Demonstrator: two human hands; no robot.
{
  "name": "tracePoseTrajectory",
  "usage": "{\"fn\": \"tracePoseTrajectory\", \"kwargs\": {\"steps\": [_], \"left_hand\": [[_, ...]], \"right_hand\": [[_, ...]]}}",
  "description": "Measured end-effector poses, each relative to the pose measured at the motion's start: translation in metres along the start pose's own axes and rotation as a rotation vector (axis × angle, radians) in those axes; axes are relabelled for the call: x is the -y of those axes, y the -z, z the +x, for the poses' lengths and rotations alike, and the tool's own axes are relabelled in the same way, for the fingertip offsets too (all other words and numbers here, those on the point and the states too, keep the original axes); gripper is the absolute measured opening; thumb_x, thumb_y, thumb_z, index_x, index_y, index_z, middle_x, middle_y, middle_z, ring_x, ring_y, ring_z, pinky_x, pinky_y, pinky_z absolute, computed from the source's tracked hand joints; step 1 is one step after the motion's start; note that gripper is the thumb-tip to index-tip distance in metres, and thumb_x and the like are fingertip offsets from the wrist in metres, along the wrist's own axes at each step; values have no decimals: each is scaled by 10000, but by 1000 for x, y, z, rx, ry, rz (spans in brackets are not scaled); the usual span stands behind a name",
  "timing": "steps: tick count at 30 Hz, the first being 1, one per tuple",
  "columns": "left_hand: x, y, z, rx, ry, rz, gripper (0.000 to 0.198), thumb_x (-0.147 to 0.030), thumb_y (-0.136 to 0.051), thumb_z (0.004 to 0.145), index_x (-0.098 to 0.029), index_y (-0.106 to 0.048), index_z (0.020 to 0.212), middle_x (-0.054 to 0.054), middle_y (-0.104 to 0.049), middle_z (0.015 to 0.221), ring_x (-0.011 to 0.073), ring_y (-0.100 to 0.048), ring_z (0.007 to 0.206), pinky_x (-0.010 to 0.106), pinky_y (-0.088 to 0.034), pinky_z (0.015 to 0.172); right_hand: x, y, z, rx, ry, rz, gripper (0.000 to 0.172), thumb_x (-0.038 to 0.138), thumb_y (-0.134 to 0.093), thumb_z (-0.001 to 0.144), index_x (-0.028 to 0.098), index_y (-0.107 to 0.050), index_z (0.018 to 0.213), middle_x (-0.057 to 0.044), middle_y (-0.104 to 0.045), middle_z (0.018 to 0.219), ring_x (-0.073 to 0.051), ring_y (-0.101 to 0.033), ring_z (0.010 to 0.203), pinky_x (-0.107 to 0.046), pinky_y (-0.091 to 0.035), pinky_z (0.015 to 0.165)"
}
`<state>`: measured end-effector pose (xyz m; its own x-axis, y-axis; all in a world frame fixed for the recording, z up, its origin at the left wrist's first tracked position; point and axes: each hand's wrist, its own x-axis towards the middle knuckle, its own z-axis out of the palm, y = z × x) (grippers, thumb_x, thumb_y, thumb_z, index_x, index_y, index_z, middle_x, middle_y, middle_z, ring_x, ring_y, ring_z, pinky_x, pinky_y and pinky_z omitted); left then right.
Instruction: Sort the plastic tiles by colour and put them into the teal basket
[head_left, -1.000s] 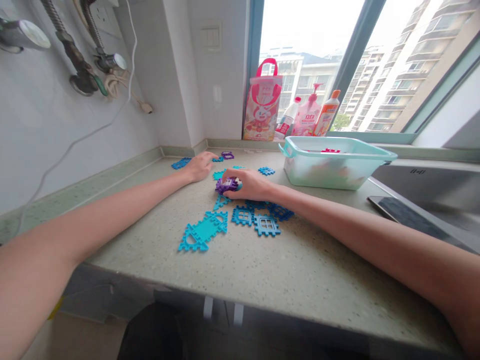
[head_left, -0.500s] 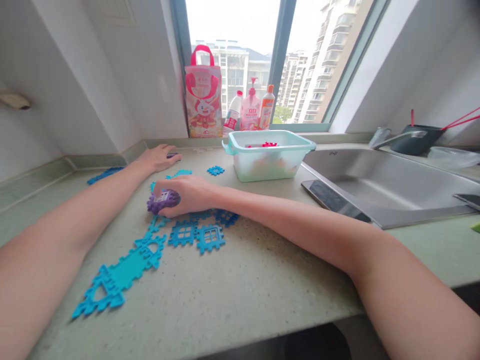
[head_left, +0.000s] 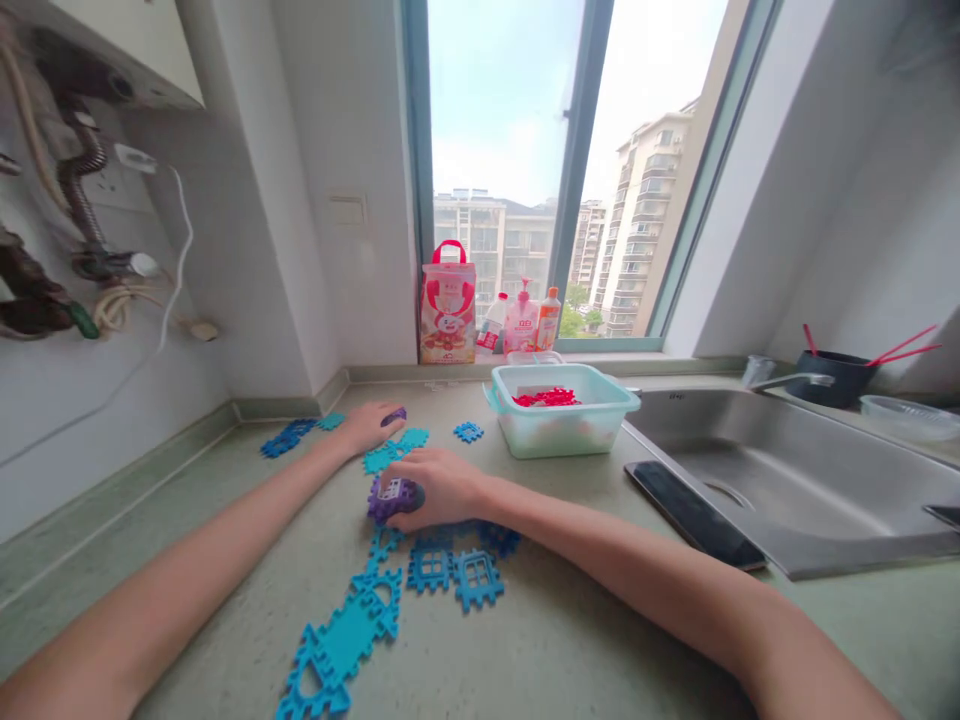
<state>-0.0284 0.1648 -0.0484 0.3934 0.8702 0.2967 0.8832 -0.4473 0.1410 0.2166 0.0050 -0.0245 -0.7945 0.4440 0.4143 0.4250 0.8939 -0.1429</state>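
My right hand (head_left: 439, 488) is closed round a small stack of purple interlocking tiles (head_left: 384, 502) with notched edges, held over the counter. Farther back, my left hand (head_left: 366, 426) has its fingers curled on another purple tile (head_left: 394, 416), partly covered by the hand. Between the hands lie light-blue tiles (head_left: 382, 456). Nearer me, a joined strip of turquoise tiles (head_left: 346, 640) runs diagonally, and blue window-shaped tiles (head_left: 478, 579) lie to its right, some hidden under my right forearm. Dark-blue tiles (head_left: 289, 437) rest by the left wall.
A pale-green tub (head_left: 555, 440) with red pieces inside stands behind my right arm. One blue tile (head_left: 469, 432) lies beside it. A phone (head_left: 690, 510) lies along the steel sink (head_left: 750, 450). A bag (head_left: 448, 315) and bottles (head_left: 521, 325) line the windowsill.
The camera view has tilted up and turned left, so everything sits lower and farther right. My right hand still holds the purple stack; my left fingers look more curled over their tile.
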Motion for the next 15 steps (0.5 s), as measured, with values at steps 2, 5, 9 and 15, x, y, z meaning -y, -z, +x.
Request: {"fn": "tracePoseTrajectory", "kwargs": {"steps": [2,5,9,15], "left_hand": [[-7,4,-15,-7,-14,-5,561,-592,-579,1044,-334,-745,1514,80,-692,1596,360,-622,1489,504,-499,1203],[-14,11,-36,-22,-78,-19,510,-565,-592,1053,-357,-770,1484,60,-727,1550,351,-651,1437,500,-489,1194],[-15,16,-53,-66,-140,-58,484,-574,-590,1049,-350,-826,1408,74,-798,1403,360,-705,1313,505,-505,1141],[-15,20,-57,-100,-90,-81,467,-648,-693,965,-351,-879,1273,84,-847,1241,365,-732,1212,494,-518,1084]], "right_hand": [[3,2,0,-25,26,-93,544,568,-874,910,252,-741,1332,-79,-816,1102,-293,-743,1054,-407,-496,974],[10,17,-3,-105,99,-193,518,581,-843,929,229,-753,1298,-108,-829,1143,-297,-752,1055,-430,-481,980],[13,62,-25,-257,93,-296,404,493,-804,963,243,-745,1274,-92,-840,1162,-269,-756,1011,-417,-489,968],[-26,136,-115,-722,-343,-477,284,401,-778,935,255,-753,1178,-90,-846,1131,-309,-779,1048,-445,-519,1023]]}}
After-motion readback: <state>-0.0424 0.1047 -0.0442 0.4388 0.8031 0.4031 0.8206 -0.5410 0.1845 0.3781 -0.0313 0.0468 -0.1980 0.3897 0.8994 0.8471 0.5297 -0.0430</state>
